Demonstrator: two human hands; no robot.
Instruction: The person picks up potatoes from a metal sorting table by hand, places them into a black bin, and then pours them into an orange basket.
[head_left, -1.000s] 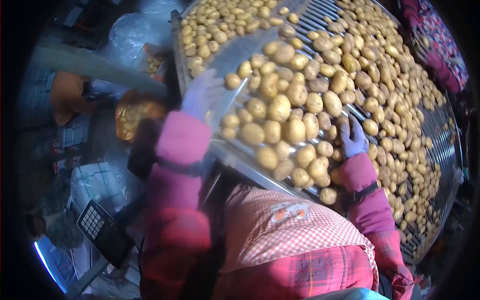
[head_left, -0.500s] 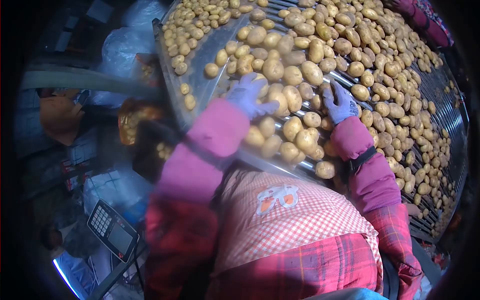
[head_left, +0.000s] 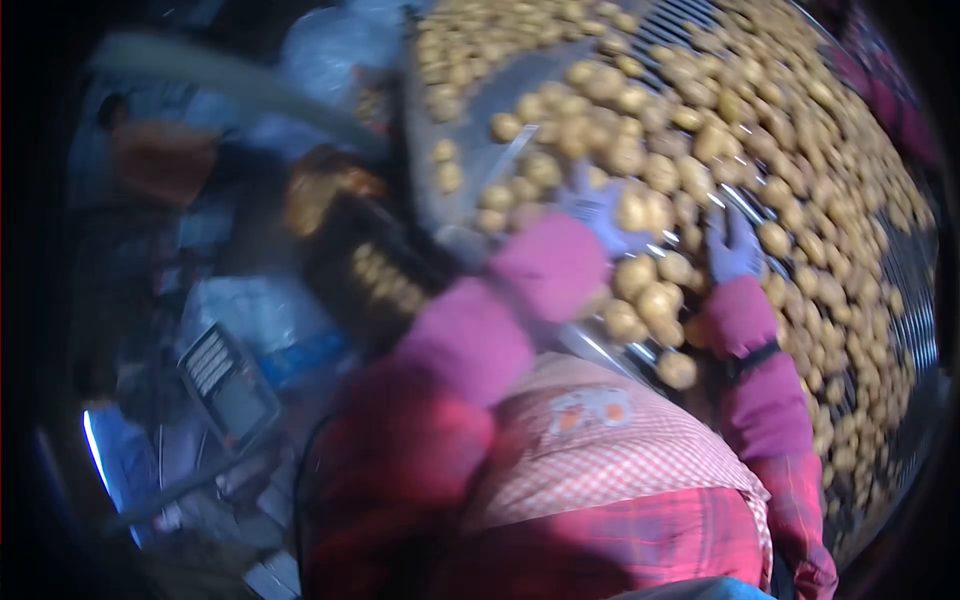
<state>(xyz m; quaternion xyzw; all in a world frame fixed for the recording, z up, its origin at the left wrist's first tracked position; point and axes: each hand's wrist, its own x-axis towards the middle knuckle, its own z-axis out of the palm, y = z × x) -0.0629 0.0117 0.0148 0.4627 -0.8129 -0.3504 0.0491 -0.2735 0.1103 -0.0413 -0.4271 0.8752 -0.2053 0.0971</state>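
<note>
Potatoes (head_left: 660, 305) lie loose over a slatted metal roller table (head_left: 740, 200). My left hand (head_left: 600, 215), in a lavender glove, spreads its fingers among the potatoes beside a grey flat panel (head_left: 480, 125). It touches potatoes but grips none that I can see. My right hand (head_left: 735, 245), gloved alike, reaches onto the rollers with fingers stretched upward and apart, between potatoes on both sides. Motion blur softens both hands.
Another person's sleeve (head_left: 885, 90) shows at the upper right edge. Left of the table are a dark opening with potatoes (head_left: 385, 278), a scale display (head_left: 230, 390) and clear plastic sheeting (head_left: 340, 60). A person in orange (head_left: 165, 160) is farther left.
The view has swung, so the table and both hands appear farther right and lower. My left hand stays spread over the potatoes; my right hand's fingers have straightened.
</note>
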